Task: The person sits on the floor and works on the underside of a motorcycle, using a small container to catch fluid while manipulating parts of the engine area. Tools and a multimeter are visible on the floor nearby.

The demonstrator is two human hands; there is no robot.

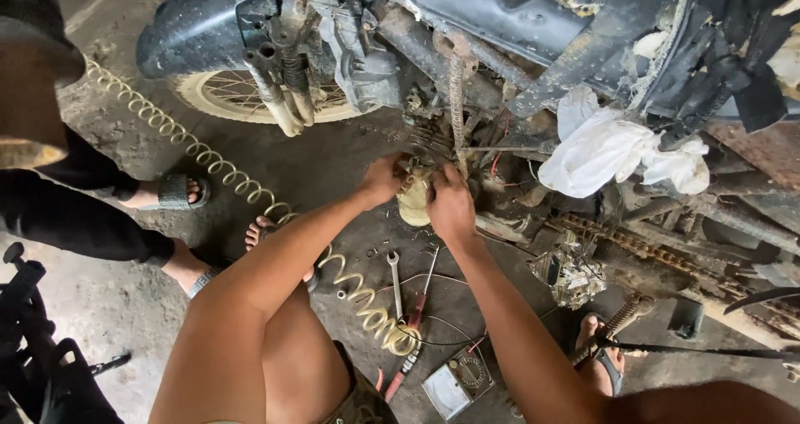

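Gripping a pale, yellowish round part (414, 203) low on the stripped motorcycle's engine (433, 141), both hands meet at the centre of the view. The left hand (385, 178) closes on it from nine o'clock, the right hand (450, 206) from three o'clock, fingers curled round its rim — clenched on the part, though how firmly I cannot tell. It looks rigid and grimy, probably slick with oil, so a hold on its outer edge with both hands seems the surest; its weight cannot be judged, but it sits against finned metal and is likely stiff to shift.

At six o'clock from the part, on the concrete floor (125, 307), lie a spanner (395, 282) and a red-handled screwdriver (414, 316), with a small meter (458, 380) below them. A coiled cream air hose (208, 162) runs from ten o'clock down to the tools. At two o'clock a white rag (617, 153) is stuffed into the frame, and a drive chain (633, 245) stretches off at four o'clock. The spoked wheel (242, 95) under its black mudguard sits at eleven o'clock. No container holds anything here — a few small loose parts simply lie on the floor. Another person's sandalled foot (171, 192) stands at nine o'clock.
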